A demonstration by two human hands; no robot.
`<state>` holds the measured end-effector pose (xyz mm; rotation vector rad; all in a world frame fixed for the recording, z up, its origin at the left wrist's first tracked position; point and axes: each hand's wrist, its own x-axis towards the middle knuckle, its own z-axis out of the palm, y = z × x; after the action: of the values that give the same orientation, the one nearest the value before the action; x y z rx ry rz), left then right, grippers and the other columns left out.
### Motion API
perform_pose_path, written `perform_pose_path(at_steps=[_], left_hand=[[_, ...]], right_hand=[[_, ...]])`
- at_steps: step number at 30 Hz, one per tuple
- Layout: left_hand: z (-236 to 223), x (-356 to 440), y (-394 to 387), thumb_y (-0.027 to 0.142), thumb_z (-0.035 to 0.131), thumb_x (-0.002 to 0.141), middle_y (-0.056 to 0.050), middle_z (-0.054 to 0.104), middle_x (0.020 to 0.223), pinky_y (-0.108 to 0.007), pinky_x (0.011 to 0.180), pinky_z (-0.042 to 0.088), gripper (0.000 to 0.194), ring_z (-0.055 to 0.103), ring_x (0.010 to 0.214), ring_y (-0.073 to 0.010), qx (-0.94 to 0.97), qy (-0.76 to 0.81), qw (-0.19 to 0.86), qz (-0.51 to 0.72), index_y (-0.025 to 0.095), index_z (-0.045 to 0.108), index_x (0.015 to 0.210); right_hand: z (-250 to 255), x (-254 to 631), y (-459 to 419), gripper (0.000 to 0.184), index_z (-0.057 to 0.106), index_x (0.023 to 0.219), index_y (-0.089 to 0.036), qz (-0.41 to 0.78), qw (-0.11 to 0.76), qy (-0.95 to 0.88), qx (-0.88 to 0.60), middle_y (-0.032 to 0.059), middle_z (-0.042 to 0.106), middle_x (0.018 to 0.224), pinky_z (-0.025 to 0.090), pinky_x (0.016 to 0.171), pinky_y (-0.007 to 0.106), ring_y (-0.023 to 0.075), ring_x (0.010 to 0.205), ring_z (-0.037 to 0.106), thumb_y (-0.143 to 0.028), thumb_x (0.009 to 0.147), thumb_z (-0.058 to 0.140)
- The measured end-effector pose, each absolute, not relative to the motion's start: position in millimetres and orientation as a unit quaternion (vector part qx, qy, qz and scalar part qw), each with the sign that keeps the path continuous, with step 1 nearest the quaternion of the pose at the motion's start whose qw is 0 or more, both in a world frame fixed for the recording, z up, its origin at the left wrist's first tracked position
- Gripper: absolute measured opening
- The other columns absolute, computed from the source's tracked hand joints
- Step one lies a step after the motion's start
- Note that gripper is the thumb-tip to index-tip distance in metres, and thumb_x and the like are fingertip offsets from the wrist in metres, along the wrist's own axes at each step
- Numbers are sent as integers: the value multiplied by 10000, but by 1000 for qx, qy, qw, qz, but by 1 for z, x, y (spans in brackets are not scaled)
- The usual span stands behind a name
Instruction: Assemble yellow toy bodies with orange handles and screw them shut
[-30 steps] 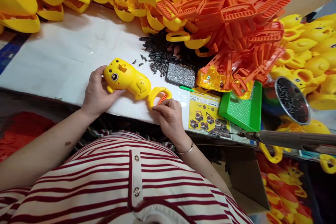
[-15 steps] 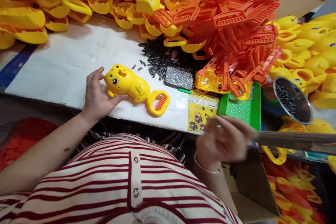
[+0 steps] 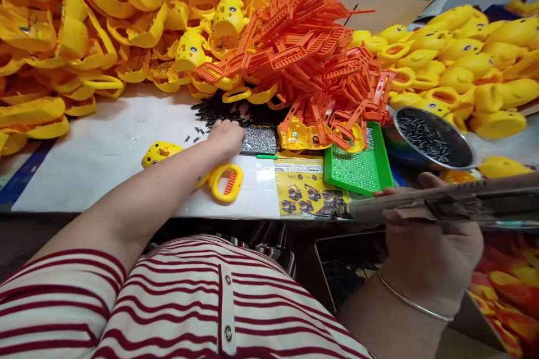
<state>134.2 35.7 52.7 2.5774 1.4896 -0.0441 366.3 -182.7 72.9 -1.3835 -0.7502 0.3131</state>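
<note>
The left hand [image 3: 227,137] is at the left end of a black rectangular tray filled with tiny silver screws [image 3: 260,141], just in front of a heap of small black cylindrical parts [image 3: 219,112]; its fingertips are hidden, so I cannot tell whether they have pinched anything. The right hand [image 3: 429,252], with 1 thin silver bangle at its wrist, is clenched around a long grey-brown powered screwdriver [image 3: 421,202], which lies nearly level, its bit end pointing left near the table's front edge. On the white-covered tabletop [image 3: 105,162] lies 1 yellow plastic animal-shaped toy [image 3: 160,152], partly hidden beneath the left forearm; its rounded loop handle [image 3: 226,184], with an orange ribbed strip [image 3: 230,183] inside, shows on the forearm's other side. Neither hand touches the toy. A slim green stick [image 3: 266,156] lies along the tray's front edge, near a yellow printed sheet [image 3: 295,193] and a green perforated plastic basket [image 3: 357,171]. Behind them rises a tangled pile of orange plastic frames [image 3: 311,56], with yellow hollow shells [image 3: 138,22] to its left.
</note>
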Motion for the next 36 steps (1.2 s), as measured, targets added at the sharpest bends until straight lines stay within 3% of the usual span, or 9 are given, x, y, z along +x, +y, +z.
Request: perform_pose_path(at_steps=[4, 7, 10, 13, 21, 24, 29, 32, 36], left_hand=[[46, 137, 43, 237, 569, 807, -116, 699, 1095, -415, 967, 404, 258, 567, 1080, -291, 861, 505, 66, -22, 210, 781, 952], [54, 135, 43, 242, 557, 826, -96, 716, 1037, -396, 937, 427, 257, 581, 1041, -274, 854, 515, 65, -28, 218, 771, 967], [61, 137, 43, 260, 580, 837, -86, 697, 1109, -401, 989, 401, 262, 558, 1109, -277, 856, 512, 64, -32, 222, 753, 1031], [61, 142, 42, 290, 660, 796, -93, 659, 1201, -417, 1072, 323, 271, 505, 1198, -298, 862, 501, 62, -42, 209, 754, 1037], [46, 144, 57, 312, 611, 821, -109, 692, 1105, -436, 1023, 348, 244, 534, 1134, -305, 866, 495, 72, -18, 193, 750, 983], [47, 141, 63, 280, 597, 819, -94, 709, 985, -428, 962, 399, 194, 580, 1040, -290, 851, 513, 105, 42, 194, 734, 926], [49, 134, 47, 143, 595, 785, -34, 678, 850, -316, 793, 478, 90, 607, 819, -169, 787, 499, 239, 274, 166, 644, 856], [48, 121, 11, 143, 622, 783, -6, 661, 843, -284, 766, 502, 176, 621, 803, -139, 773, 420, 289, 377, 169, 602, 956], [42, 92, -49, 210, 677, 790, 18, 675, 814, -297, 780, 535, 363, 665, 782, -141, 799, 344, 315, 379, 217, 572, 1137]], right_hand=[[76, 366, -187, 443, 776, 846, -332, 223, 697, -433, -526, 9, 482, 578, 401, 551, 430, 163, 501, 427, -585, 486, 833], [81, 367, -187, 361, 749, 666, -319, 218, 713, -463, -480, -2, 407, 527, 364, 486, 390, 152, 469, 409, -628, 493, 817], [80, 366, -184, 318, 720, 627, -269, 228, 732, -426, -480, 29, 487, 568, 364, 461, 389, 171, 467, 478, -551, 528, 828], [74, 364, -180, 248, 732, 720, -235, 271, 728, -403, -483, 35, 536, 558, 356, 439, 361, 187, 459, 504, -438, 586, 782], [71, 351, -171, 333, 730, 830, -198, 307, 732, -378, -477, -2, 593, 553, 419, 531, 316, 158, 523, 532, -395, 570, 795], [74, 345, -165, 356, 724, 819, -194, 305, 739, -372, -471, -11, 596, 553, 419, 523, 301, 147, 515, 544, -410, 552, 819], [72, 337, -153, 395, 719, 884, -176, 323, 731, -349, -490, -28, 604, 602, 465, 573, 292, 122, 544, 569, -333, 538, 829], [70, 325, -145, 322, 695, 880, -190, 341, 717, -392, -465, -29, 608, 557, 499, 580, 309, 137, 520, 589, -333, 611, 801], [76, 291, -133, 206, 626, 860, -260, 321, 761, -453, -337, -77, 536, 527, 490, 499, 271, 111, 451, 542, -376, 728, 735]])
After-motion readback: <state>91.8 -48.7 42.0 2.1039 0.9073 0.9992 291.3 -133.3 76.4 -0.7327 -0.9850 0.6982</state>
